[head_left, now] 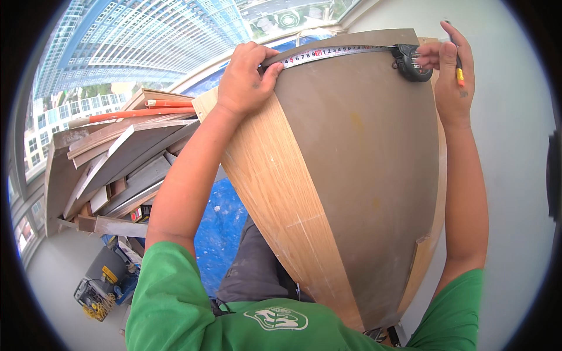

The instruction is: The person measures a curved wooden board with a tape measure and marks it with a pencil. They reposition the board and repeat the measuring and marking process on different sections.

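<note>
A brown board (363,140) lies on a wider light wood-grain panel (287,193) in front of me. Across the board's far end runs the pulled-out blade of a tape measure (333,52). Its black case (414,64) sits at the board's right edge. My left hand (246,79) is closed, thumb and fingers pinching the blade's left end at the board's left edge. Beside the case is my right hand (455,79), with a pencil (459,73) held along its fingers, orange-yellow end down. Its curled fingertips reach the case; whether they grip it is unclear.
Left of the panel leans a stack of board offcuts (129,158) with orange tubes (140,113) on top. Blue sheeting (219,234) covers floor by my legs. A dark machine (102,278) stands lower left. Windows (146,41) lie beyond; a pale wall (509,175) is at right.
</note>
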{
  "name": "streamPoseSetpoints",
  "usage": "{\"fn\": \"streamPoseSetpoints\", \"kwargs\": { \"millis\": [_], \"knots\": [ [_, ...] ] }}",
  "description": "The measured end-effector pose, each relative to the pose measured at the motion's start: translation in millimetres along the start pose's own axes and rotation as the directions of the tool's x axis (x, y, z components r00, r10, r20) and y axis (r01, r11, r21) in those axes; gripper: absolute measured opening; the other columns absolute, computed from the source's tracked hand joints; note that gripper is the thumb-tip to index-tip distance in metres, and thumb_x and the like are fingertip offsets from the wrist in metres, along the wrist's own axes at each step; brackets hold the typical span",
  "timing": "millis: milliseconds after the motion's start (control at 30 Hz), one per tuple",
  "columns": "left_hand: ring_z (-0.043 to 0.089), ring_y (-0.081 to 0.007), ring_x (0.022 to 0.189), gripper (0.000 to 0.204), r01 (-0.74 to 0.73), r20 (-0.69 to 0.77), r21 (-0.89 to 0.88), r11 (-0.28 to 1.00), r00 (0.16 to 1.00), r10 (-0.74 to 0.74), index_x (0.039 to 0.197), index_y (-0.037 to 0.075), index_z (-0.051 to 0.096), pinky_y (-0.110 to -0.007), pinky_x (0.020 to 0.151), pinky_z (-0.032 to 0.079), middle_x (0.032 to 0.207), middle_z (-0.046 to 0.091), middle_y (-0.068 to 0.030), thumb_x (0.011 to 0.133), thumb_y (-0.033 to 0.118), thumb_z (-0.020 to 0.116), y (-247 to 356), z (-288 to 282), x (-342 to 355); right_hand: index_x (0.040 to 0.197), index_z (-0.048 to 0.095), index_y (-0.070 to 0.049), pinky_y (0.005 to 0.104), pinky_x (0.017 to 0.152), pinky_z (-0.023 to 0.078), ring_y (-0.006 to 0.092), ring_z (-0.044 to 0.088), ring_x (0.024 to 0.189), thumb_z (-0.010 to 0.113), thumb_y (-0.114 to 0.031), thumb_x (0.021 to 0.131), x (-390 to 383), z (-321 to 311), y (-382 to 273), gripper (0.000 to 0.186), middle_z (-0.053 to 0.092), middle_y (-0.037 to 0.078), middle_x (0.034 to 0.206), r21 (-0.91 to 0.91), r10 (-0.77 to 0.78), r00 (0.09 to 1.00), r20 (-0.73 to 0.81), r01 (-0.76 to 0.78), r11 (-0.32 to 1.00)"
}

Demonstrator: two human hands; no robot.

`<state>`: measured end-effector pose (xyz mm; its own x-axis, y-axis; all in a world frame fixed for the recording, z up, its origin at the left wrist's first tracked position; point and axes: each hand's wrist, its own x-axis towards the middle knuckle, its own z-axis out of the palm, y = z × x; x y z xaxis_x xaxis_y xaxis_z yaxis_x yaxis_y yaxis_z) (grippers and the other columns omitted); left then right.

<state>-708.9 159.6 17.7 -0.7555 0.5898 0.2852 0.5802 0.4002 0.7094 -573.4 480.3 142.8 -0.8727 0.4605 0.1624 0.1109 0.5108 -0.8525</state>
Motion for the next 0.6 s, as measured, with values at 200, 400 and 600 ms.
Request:
{"fn": "streamPoseSetpoints", "kwargs": {
  "millis": [200,400,600],
  "knots": [
    [0.057,-0.0280,0.092,0.017,0.024,0.016,-0.012,1.000,1.000,-0.024,0.103,0.000,0.069,-0.035,0.074,0.053,0.093,0.058,-0.0104,0.090,0.010,0.076,5,-2,1,0.129,0.063,0.004,0.0262,0.078,0.053,0.0151,0.067,0.082,0.060,-0.035,0.108,-20,57,-37,0.044,0.071,0.007,0.092,0.562,-0.021,0.984,0.179,-0.084,0.823],
    [0.059,-0.0265,0.091,0.017,0.026,0.030,-0.023,0.999,0.999,-0.025,0.104,-0.001,0.069,-0.033,0.068,0.057,0.095,0.057,-0.0107,0.090,0.006,0.076,9,-5,2,0.126,0.067,0.004,0.0262,0.079,0.053,0.0171,0.069,0.081,0.067,-0.015,0.100,-5,77,6,0.032,0.072,0.007,0.087,0.667,0.027,0.873,0.488,-0.393,0.633],
    [0.059,-0.0257,0.088,0.017,0.017,0.029,-0.043,0.999,0.999,-0.016,0.103,-0.001,0.068,-0.032,0.064,0.056,0.093,0.056,-0.0106,0.089,0.005,0.076,7,-5,3,0.102,0.069,-0.002,0.0246,0.076,0.046,0.0098,0.058,0.083,0.070,0.004,0.086,-2,113,33,0.017,0.066,0.002,0.090,0.520,-0.117,0.883,0.454,-0.156,0.840]
  ]
}}
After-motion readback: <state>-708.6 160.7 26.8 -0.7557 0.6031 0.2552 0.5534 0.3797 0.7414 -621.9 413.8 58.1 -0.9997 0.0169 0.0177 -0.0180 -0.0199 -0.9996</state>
